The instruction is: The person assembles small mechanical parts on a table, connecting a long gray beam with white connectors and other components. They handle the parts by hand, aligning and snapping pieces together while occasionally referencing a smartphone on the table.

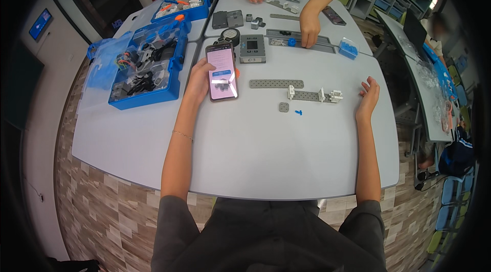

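My left hand (197,81) grips a smartphone (222,85) with a lit screen, its thumb lying over the screen's left edge. Off to the right, my right hand (369,99) rests near the table's edge, holding nothing, its fingers loosely curled and apart. Between the hands lies a long grey perforated beam (263,83). Just in front of it is a second grey beam (307,96) with white connectors (321,95) standing on it. Nearer to me are a small grey square plate (284,107) and a blue pin (298,112).
Beyond the phone are a grey controller box (252,49) and a wheel (231,35). Across the table, a person's hand (309,29) reaches into a grey tray (322,47). A clear box of blue pins (348,49) sits beside it. Blue parts cases (146,100) stand at left.
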Motion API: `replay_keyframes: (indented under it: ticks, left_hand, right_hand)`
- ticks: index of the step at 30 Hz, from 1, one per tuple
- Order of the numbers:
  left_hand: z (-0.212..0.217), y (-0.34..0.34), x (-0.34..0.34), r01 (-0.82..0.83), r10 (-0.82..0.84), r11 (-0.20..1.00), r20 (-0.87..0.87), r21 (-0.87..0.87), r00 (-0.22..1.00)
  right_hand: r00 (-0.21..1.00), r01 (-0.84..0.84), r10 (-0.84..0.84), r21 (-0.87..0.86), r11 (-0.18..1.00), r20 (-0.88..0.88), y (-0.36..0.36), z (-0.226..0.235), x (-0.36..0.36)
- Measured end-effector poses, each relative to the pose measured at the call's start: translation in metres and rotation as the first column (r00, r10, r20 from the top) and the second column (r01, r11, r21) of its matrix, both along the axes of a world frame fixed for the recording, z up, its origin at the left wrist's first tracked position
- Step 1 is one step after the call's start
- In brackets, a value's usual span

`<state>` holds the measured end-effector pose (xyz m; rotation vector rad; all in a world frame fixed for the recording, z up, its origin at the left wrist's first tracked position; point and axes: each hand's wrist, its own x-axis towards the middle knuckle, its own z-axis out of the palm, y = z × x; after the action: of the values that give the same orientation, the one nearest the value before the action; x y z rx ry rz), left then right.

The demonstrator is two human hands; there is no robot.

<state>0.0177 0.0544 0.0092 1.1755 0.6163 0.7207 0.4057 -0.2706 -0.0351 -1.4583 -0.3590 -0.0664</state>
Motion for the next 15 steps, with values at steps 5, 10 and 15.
replay_keyframes:
  ticks: [5, 10, 15]
  left_hand:
    - [-0.011, 0.007, 0.000, -0.014, 0.014, 1.000, 0.004, 0.001, 1.000]
    - [-0.017, 0.012, 0.000, -0.036, 0.036, 0.999, 0.011, 0.002, 0.999]
    - [-0.010, 0.009, -0.002, 0.033, -0.032, 0.999, 0.047, -0.001, 0.998]
  right_hand:
    - [1.000, 0.015, -0.015, -0.012, 1.000, 0.019, 0.000, 0.000, 0.000]
    - [1.000, 0.001, -0.001, -0.008, 1.000, 0.003, 0.000, 0.001, 0.000]
    - [1.000, 0.000, 0.000, -0.003, 1.000, 0.001, 0.000, 0.002, -0.001]
